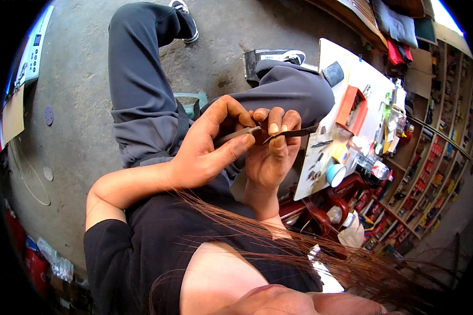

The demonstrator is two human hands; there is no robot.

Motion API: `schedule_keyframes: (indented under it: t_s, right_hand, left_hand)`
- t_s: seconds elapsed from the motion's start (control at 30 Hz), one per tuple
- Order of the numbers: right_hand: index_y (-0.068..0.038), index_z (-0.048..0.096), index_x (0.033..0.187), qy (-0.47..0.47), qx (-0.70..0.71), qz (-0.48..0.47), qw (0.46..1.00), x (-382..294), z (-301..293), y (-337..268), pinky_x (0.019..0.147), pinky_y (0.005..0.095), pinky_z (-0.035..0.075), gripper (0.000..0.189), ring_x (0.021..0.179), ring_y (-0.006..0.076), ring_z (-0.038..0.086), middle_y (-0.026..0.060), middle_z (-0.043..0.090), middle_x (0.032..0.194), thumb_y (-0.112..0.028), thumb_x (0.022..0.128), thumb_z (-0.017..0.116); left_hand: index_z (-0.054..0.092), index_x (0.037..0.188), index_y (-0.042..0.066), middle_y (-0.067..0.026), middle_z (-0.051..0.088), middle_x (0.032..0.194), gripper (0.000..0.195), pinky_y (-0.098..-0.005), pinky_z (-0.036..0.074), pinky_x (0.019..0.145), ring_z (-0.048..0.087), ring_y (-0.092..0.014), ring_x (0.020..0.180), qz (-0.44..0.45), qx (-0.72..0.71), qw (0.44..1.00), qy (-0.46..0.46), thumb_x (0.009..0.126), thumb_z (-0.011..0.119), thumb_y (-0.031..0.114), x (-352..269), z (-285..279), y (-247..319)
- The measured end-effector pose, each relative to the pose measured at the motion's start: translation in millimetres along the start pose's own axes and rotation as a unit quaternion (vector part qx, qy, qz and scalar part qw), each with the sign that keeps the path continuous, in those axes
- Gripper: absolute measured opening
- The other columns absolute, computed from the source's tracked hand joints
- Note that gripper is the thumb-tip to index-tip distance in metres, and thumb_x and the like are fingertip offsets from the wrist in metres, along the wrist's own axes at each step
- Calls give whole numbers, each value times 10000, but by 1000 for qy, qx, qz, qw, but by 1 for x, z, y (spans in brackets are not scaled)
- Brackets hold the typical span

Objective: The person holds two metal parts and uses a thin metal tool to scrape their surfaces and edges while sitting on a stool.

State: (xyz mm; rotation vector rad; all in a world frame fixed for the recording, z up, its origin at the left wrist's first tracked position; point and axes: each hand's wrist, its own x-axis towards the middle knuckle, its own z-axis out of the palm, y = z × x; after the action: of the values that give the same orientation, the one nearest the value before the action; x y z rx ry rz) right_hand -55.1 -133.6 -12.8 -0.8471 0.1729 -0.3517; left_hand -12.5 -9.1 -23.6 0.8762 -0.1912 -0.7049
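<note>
My left hand (199,157) curls palm down in front of my lap, thumb and fingers closed on a slim grey-brown piece (233,136) whose small tip points right. The material of that piece is unclear. Just beside it, my right hand (270,165) is turned palm up. Its fingertips and thumb pinch a thin, dark, flexible-looking strip (299,132), possibly abrasive paper. One end of the strip reaches left close to the tip of the slim piece; whether they touch I cannot tell. The fingertips of both hands look dusty.
To the right, a white-topped table (327,51) carries an orange-red tray (349,106), a dark cup (333,73), a blue cup (336,174) and a plastic bottle (372,165). Stocked shelving (429,157) stands beyond. A perforated disc (49,115) lies on the concrete floor (79,78).
</note>
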Motion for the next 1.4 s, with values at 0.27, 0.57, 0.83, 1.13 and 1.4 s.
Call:
schedule_keyframes:
  t_s: [0.27,0.57,0.83,1.13,1.4]
  right_hand:
    - [-97,480,895,-55,-98,-52,992,-2,-2,4,915,347,449,157,1011,196,484,54,526,886,-171,901,618]
    - [-76,530,926,-116,-83,-86,986,3,1,6,921,396,518,233,1023,204,528,65,559,915,-143,816,724]
    - [-40,432,964,-123,-300,-50,945,-1,-4,-12,865,347,515,154,994,218,525,95,488,977,-63,879,559]
    - [-8,467,863,13,-214,-31,976,0,14,-14,766,279,537,66,818,162,614,81,531,893,-8,877,532]
    - [-17,534,847,-38,-396,-94,913,-2,7,-20,774,308,547,161,837,207,605,90,524,888,28,745,650]
  left_hand:
    - [563,1017,10,-39,594,874,262,-209,451,675,545,-65,759,79,86,993,-19,808,713,59,-4,-2,7]
    - [566,1006,0,-30,594,910,212,-174,408,692,520,-48,742,130,142,980,-57,842,692,46,-5,-3,20]
    - [578,966,-11,-73,612,852,151,-218,451,661,571,-108,724,78,120,989,-43,839,647,33,-2,-3,26]
    - [554,1032,-7,-15,584,882,165,-177,415,649,495,-34,733,63,56,996,-7,883,622,18,-1,-2,16]
    - [550,997,-10,5,550,841,134,-157,388,624,467,-10,727,15,78,996,34,889,618,31,4,-1,17]
